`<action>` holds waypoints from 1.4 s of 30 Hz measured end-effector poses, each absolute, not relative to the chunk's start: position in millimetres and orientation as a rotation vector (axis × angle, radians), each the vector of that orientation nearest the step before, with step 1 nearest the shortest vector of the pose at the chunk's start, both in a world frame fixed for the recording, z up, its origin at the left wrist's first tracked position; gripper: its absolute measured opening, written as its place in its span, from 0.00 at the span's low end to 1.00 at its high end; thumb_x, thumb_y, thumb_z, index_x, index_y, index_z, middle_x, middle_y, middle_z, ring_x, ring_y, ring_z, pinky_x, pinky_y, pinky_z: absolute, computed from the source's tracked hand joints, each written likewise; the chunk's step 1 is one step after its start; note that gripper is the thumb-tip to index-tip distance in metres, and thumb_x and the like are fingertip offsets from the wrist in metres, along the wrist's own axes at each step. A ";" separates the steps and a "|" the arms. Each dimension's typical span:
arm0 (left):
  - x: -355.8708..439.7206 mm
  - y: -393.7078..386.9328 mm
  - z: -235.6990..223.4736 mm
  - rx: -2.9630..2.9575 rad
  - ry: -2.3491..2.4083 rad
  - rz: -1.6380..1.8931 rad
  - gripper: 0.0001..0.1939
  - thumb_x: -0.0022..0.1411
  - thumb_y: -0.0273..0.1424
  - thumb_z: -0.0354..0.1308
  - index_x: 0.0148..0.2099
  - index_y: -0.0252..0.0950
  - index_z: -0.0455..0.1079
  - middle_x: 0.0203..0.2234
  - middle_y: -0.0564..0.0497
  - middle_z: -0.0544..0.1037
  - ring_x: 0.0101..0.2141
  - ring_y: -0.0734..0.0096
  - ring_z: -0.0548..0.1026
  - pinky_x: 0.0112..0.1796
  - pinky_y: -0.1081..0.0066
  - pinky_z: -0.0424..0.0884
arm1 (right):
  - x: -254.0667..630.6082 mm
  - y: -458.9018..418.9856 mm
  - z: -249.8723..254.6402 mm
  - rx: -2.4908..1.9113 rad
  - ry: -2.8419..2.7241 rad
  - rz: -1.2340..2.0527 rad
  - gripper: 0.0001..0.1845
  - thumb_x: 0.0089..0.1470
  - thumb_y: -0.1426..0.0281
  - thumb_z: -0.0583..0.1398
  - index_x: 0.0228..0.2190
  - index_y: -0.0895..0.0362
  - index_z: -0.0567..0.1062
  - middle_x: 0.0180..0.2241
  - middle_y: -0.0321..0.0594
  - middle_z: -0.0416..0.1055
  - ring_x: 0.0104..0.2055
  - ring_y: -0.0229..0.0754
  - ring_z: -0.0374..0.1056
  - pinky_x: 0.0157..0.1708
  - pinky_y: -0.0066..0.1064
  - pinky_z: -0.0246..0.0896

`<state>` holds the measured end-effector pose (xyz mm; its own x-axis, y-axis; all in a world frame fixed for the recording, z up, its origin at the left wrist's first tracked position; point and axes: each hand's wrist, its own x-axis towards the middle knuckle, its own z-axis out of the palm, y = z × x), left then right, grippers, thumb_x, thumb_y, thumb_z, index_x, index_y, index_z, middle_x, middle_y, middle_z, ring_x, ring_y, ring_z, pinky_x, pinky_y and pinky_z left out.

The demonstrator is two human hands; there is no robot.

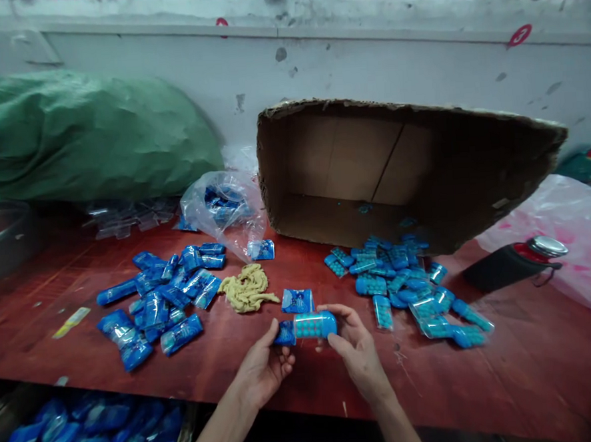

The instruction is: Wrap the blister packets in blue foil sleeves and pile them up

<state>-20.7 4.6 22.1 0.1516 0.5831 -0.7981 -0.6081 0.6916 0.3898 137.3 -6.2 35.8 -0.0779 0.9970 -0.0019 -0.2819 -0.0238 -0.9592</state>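
Note:
My right hand (354,347) is closed round the blue-capped end of a small clear bottle (309,325) filled with turquoise balls. My left hand (265,363) pinches a blue printed wrapper (285,333) at the bottle's other end; how far the bottle reaches into it I cannot tell. Just beyond my hands, a flat blue wrapper (297,301) lies on the red table. To the right is a heap of similar unwrapped bottles (396,268). On the left lies a pile of blue wrapped packs (154,296).
A cardboard box (342,158) lies on its side behind the bottles. Nearby are a yellow cloth (248,288), a clear bag (225,208) with blue wrappers, a dark flask (511,264), a green sack (90,140) and a yellow cutter (71,322). Blue packs (88,434) fill a box below the table edge.

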 end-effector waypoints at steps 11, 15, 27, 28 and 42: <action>-21.6 6.8 28.7 -0.026 1.130 0.921 0.15 0.54 0.37 0.54 0.22 0.31 0.64 0.09 0.53 0.66 0.12 0.77 0.68 0.13 0.79 0.64 | 136.0 -23.8 17.6 -1.038 -1.401 1.118 0.18 0.50 0.78 0.55 0.43 0.51 0.66 0.50 0.43 0.62 0.53 0.45 0.59 0.52 0.40 0.55; -24.2 7.0 30.4 0.001 1.147 0.967 0.15 0.55 0.36 0.54 0.22 0.30 0.64 0.08 0.53 0.66 0.12 0.76 0.68 0.13 0.78 0.66 | 139.3 -26.7 19.3 -1.032 -1.529 1.075 0.17 0.51 0.77 0.55 0.44 0.52 0.66 0.51 0.44 0.63 0.53 0.45 0.59 0.51 0.39 0.56; -26.1 3.8 23.9 0.301 1.166 1.135 0.14 0.51 0.38 0.57 0.24 0.33 0.62 0.11 0.56 0.67 0.14 0.76 0.67 0.15 0.76 0.67 | 141.2 -27.5 16.3 -1.006 -1.537 1.133 0.18 0.51 0.75 0.56 0.44 0.50 0.68 0.51 0.41 0.63 0.53 0.45 0.59 0.51 0.37 0.56; -26.5 3.6 23.9 0.346 1.178 1.161 0.14 0.50 0.39 0.58 0.24 0.33 0.62 0.11 0.56 0.67 0.15 0.76 0.67 0.14 0.76 0.67 | 140.5 -27.5 15.1 -1.003 -1.490 1.164 0.18 0.50 0.74 0.57 0.44 0.50 0.68 0.51 0.42 0.63 0.53 0.45 0.59 0.51 0.37 0.56; -30.6 6.0 23.0 0.355 1.175 1.219 0.15 0.45 0.40 0.61 0.28 0.33 0.65 0.15 0.55 0.71 0.16 0.76 0.68 0.15 0.75 0.68 | 143.3 -26.1 18.0 -1.013 -1.541 1.122 0.18 0.50 0.74 0.58 0.44 0.51 0.69 0.50 0.44 0.65 0.52 0.47 0.60 0.51 0.40 0.56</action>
<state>-30.6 6.0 23.0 -0.1094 0.8572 -0.5033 -0.5344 0.3762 0.7569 143.3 -26.1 18.0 -0.2124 0.9534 0.2144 0.0887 0.2373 -0.9674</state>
